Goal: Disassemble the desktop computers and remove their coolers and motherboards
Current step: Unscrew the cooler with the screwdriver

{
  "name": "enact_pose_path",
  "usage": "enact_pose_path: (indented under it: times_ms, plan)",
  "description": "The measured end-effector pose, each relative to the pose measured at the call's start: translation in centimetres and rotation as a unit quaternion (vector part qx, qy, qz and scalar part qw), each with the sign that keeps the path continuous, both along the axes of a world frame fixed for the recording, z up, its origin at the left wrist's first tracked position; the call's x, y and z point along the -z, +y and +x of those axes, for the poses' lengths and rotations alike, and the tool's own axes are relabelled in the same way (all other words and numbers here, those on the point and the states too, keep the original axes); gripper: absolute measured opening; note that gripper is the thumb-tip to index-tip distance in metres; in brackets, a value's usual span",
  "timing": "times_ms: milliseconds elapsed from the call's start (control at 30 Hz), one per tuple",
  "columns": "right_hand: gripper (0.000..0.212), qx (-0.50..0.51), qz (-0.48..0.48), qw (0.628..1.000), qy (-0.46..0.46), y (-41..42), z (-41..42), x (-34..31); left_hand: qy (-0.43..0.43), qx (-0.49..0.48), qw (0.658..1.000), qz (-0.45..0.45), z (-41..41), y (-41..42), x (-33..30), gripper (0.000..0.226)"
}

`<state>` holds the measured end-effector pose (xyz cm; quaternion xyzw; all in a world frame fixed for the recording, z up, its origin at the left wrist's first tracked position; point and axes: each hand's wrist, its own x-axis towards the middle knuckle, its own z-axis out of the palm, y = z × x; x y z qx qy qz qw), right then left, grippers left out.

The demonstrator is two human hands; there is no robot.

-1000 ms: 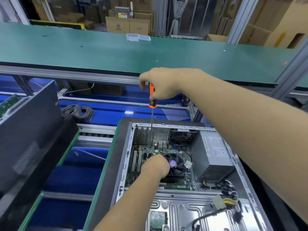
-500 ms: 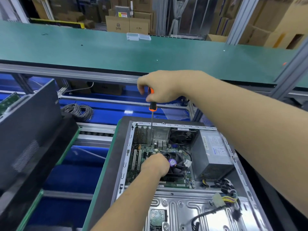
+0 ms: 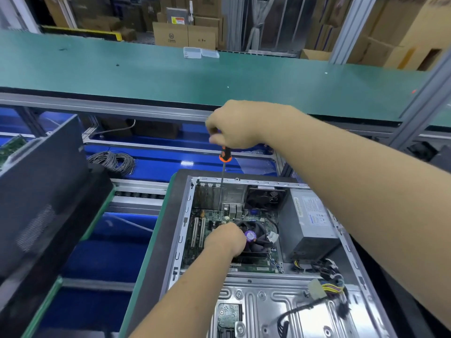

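Observation:
An open desktop case [image 3: 181, 230] lies on its side in front of me. Inside it sits a green motherboard [image 3: 207, 223] with a black cooler fan [image 3: 258, 236] that has a purple sticker at its hub. My right hand [image 3: 234, 125] grips the orange-and-black handle of a long screwdriver [image 3: 223, 172], held upright, with its tip down at the board's far edge. My left hand [image 3: 225, 237] reaches into the case and rests on the left side of the cooler; its fingers are hidden.
A grey power supply [image 3: 310, 220] fills the case's right side, with loose cables [image 3: 329, 286] in front of it. Another dark computer case [image 3: 41, 191] stands at the left. Blue bins and a cable coil [image 3: 114, 162] lie below, and a green conveyor [image 3: 170, 74] runs behind.
My right hand has sunk a little, pushing the screwdriver lower, so less of its orange handle shows. My left hand stays on the cooler.

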<state>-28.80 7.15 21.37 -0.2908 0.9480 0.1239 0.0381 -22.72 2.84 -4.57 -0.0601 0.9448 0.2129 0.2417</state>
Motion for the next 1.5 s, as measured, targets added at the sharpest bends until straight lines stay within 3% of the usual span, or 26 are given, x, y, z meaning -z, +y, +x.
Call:
enact_pose_path:
  times_ms: [33, 100, 200, 267, 333, 400, 500, 600, 733, 867, 933, 1000, 1033, 1133, 1200, 1300, 1333, 1400, 1467, 1500]
  plan:
    - [0.023, -0.026, -0.009, 0.999, -0.029, -0.2, 0.3, -0.4, 0.003, 0.000, 1.000, 0.002, -0.1, 0.0, 0.2, 0.036]
    - [0.042, -0.021, -0.009, 0.998, -0.057, -0.4, 0.2, -0.5, -0.002, 0.005, 1.000, 0.001, -0.1, -0.1, 0.3, 0.036]
    - [0.029, 0.080, 0.048, 0.996, -0.004, -0.2, -0.2, -0.4, -0.032, 0.017, 0.999, 0.004, -0.1, -0.2, 0.5, 0.038]
    - [0.022, 0.038, -0.017, 0.999, 0.005, -0.1, -0.5, 0.0, -0.032, 0.011, 0.999, 0.017, -0.1, -0.4, 0.6, 0.036]
    - [0.025, -0.012, -0.056, 0.997, -0.049, 0.3, -0.1, -0.3, -0.023, 0.005, 0.999, 0.022, -0.2, -0.4, 0.6, 0.034]
    - [0.027, 0.018, -0.069, 0.995, -0.067, 0.4, -0.4, -0.2, -0.023, 0.015, 0.999, 0.019, -0.2, -0.4, 0.7, 0.035]
    - [0.045, 0.103, 0.002, 0.994, 0.019, 0.5, -0.7, -0.1, -0.026, 0.020, 0.999, 0.012, -0.1, -0.4, 0.9, 0.037]
    - [0.026, 0.039, -0.004, 0.999, -0.027, 0.3, -0.8, -0.2, -0.015, 0.007, 1.000, 0.026, -0.2, -0.4, 0.9, 0.030]
    - [0.045, 0.127, 0.060, 0.990, 0.017, 0.7, -0.5, -0.4, -0.017, 0.001, 0.999, 0.028, -0.1, -0.3, 1.0, 0.026]
    - [0.023, 0.008, -0.018, 0.999, -0.034, 1.1, -0.5, -0.2, -0.016, -0.001, 0.999, 0.033, -0.2, -0.3, 1.2, 0.031]
    - [0.038, 0.048, -0.019, 0.998, -0.048, 1.3, -0.5, -0.3, -0.016, 0.002, 1.000, 0.023, -0.3, -0.2, 1.2, 0.035]
    - [0.049, 0.118, 0.023, 0.993, 0.002, 1.5, -0.5, -0.2, -0.020, 0.009, 1.000, 0.020, -0.2, -0.2, 1.3, 0.039]
    - [0.049, 0.107, 0.032, 0.994, 0.020, 1.6, -0.9, 0.0, -0.021, 0.015, 0.999, 0.019, -0.2, -0.3, 1.2, 0.040]
    - [0.023, 0.001, -0.048, 0.998, -0.037, 1.6, -0.7, -0.1, -0.018, 0.033, 0.999, 0.006, -0.4, -0.4, 1.5, 0.040]
    - [0.042, 0.004, -0.056, 0.997, -0.062, 1.5, -0.7, -0.1, -0.022, 0.022, 0.999, 0.011, -0.4, -0.2, 1.6, 0.039]
    - [0.039, 0.096, -0.029, 0.995, 0.024, 1.2, -0.8, 0.6, -0.009, -0.001, 1.000, 0.021, -0.3, -0.1, 1.3, 0.037]
    - [0.035, 0.074, -0.032, 0.996, 0.040, 1.1, -0.8, 0.7, -0.002, -0.006, 1.000, 0.019, -0.4, -0.1, 1.3, 0.036]
    - [0.018, 0.012, -0.063, 0.998, -0.020, 1.0, -0.8, 0.4, 0.008, -0.007, 1.000, 0.012, -0.3, -0.2, 1.1, 0.036]
    - [0.033, -0.001, -0.067, 0.993, -0.093, 1.0, -0.6, -0.4, -0.007, 0.020, 1.000, 0.003, -0.3, -0.1, 1.3, 0.037]
    - [0.039, 0.019, -0.054, 0.995, -0.083, 1.1, -0.7, -0.4, -0.009, 0.029, 1.000, -0.001, -0.2, -0.1, 1.3, 0.039]
